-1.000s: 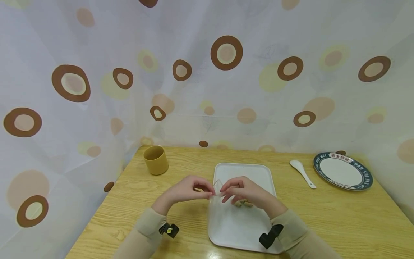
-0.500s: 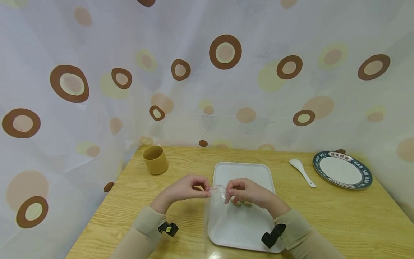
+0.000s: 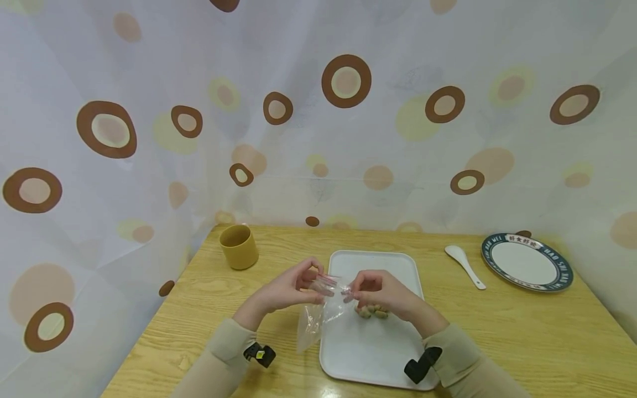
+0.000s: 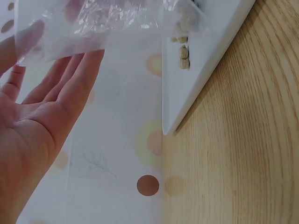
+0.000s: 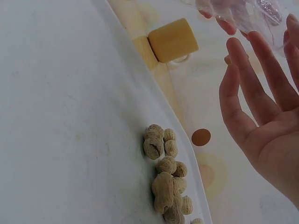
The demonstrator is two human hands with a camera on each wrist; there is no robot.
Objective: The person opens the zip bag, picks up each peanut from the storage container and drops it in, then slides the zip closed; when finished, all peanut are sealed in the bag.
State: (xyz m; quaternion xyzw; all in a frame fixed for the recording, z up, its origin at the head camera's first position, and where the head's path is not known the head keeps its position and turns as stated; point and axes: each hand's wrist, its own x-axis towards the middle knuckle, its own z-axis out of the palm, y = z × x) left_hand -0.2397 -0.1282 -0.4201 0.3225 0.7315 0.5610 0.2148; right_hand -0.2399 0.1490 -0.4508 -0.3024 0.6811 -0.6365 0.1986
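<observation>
A clear plastic zip bag (image 3: 311,326) with a red line along its mouth hangs between the two hands, over the left edge of a white tray (image 3: 370,354). My left hand (image 3: 291,288) holds its left side, with the thumb on the near face and some fingers seen through the film in the left wrist view. At the right end of the mouth, my right hand (image 3: 382,290) pinches the film between thumb and index finger. Several unshelled peanuts (image 5: 163,191) lie on the tray, partly behind the right hand in the head view.
A yellow mug (image 3: 239,247) stands at the back left of the wooden table (image 3: 497,342). To the right of the tray are a white spoon (image 3: 465,266) and a plate with a dark patterned rim (image 3: 559,271). A spotted curtain (image 3: 308,138) encloses the back and sides.
The right hand first came away to the right, drawing the bag's mouth wider. The left hand then rose slightly, and the bag's lower part has swung up and left of the tray.
</observation>
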